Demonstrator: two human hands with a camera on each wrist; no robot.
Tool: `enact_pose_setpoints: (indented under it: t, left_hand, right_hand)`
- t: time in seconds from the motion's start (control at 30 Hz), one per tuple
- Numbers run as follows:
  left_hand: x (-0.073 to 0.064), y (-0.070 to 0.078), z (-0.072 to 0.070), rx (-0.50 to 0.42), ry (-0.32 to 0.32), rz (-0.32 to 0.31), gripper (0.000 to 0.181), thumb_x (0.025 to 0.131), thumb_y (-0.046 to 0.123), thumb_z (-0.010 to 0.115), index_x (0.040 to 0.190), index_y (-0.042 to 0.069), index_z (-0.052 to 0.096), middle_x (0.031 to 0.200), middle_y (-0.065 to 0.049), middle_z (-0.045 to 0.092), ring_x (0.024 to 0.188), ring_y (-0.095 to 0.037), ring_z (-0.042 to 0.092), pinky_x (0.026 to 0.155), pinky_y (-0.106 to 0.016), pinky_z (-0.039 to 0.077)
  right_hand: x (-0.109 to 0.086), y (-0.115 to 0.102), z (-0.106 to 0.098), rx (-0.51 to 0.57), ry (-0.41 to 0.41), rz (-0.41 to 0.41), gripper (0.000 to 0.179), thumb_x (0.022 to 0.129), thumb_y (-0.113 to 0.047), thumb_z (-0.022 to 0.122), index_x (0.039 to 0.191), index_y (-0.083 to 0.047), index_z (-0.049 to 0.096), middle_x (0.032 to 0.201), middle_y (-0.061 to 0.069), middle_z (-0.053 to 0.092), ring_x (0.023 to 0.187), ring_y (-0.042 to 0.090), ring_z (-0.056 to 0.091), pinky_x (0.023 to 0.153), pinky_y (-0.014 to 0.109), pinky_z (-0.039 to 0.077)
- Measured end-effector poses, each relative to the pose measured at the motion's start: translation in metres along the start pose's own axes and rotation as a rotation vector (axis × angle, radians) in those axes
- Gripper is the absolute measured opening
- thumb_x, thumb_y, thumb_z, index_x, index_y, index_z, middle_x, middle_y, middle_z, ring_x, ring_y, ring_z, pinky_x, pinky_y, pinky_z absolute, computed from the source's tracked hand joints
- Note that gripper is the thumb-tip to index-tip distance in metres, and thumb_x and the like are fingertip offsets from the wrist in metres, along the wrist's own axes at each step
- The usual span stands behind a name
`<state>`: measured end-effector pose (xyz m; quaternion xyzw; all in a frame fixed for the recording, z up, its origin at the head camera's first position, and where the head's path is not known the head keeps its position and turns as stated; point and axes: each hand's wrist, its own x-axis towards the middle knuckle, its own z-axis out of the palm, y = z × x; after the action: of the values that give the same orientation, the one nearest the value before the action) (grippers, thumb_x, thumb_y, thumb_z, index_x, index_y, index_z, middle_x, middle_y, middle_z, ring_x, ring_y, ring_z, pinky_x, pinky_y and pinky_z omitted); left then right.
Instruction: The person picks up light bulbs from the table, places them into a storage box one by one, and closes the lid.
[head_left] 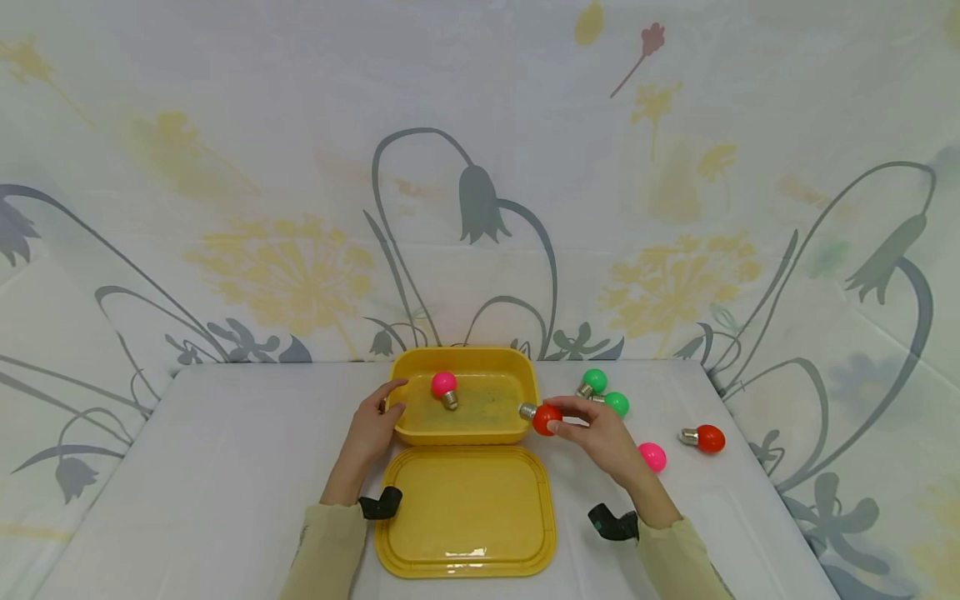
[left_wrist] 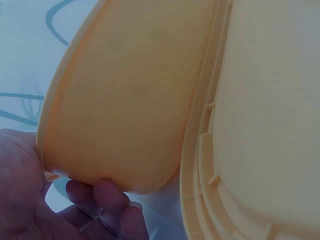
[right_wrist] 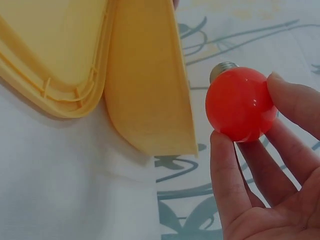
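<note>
A red light bulb (head_left: 548,421) is pinched between the thumb and fingertips of my right hand (head_left: 602,436), near the right rim of a yellow plastic box (head_left: 491,393). Its metal screw base points left, towards the box. In the right wrist view the red bulb (right_wrist: 240,105) is held by its round part, beside the box's end wall (right_wrist: 150,100). My left hand (head_left: 372,427) grips the left end of the box, its fingers curled at the rim. One pink bulb (head_left: 444,384) lies inside the box.
In front of the box lies a yellow lid (head_left: 465,512). To the right are two green bulbs (head_left: 595,381), a pink bulb (head_left: 652,457) partly behind my right wrist, and another red bulb (head_left: 710,439). A patterned cloth backdrop (head_left: 480,275) rises behind the white table (head_left: 247,475).
</note>
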<state>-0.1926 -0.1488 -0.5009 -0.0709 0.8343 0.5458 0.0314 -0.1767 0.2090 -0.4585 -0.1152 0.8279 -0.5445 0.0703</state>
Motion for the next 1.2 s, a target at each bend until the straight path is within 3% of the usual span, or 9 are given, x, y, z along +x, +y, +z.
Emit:
enact_pose_setpoints:
  t: [0.37, 0.67, 1.2]
  left_hand:
    - [-0.002, 0.002, 0.000, 0.006, 0.003, -0.017, 0.044, 0.101, 0.014, 0.053, 0.146, 0.017, 0.051, 0.155, -0.022, 0.036, 0.140, -0.038, 0.034, 0.113, -0.055, 0.031]
    - [-0.001, 0.000, 0.000, 0.011, 0.007, -0.002, 0.044, 0.101, 0.014, 0.053, 0.145, 0.015, 0.052, 0.152, -0.022, 0.040, 0.126, -0.035, 0.042, 0.110, -0.053, 0.036]
    - [0.000, 0.000, 0.002, 0.001, 0.011, -0.006, 0.044, 0.101, 0.013, 0.053, 0.145, 0.016, 0.051, 0.152, -0.021, 0.040, 0.120, -0.032, 0.043, 0.107, -0.049, 0.040]
  right_hand:
    - [0.012, -0.007, -0.002, -0.009, 0.003, 0.011, 0.040, 0.089, -0.026, 0.076, 0.125, -0.009, 0.069, 0.118, 0.007, 0.068, 0.113, 0.027, 0.059, 0.091, 0.034, 0.052]
    - [0.021, -0.014, -0.003, -0.008, -0.003, 0.008, 0.041, 0.089, -0.027, 0.076, 0.125, -0.010, 0.068, 0.118, 0.006, 0.069, 0.116, 0.029, 0.057, 0.095, 0.042, 0.050]
    - [0.039, -0.019, -0.002, -0.003, -0.028, -0.021, 0.040, 0.088, -0.026, 0.077, 0.124, -0.010, 0.069, 0.119, 0.004, 0.069, 0.122, 0.030, 0.056, 0.102, 0.049, 0.045]
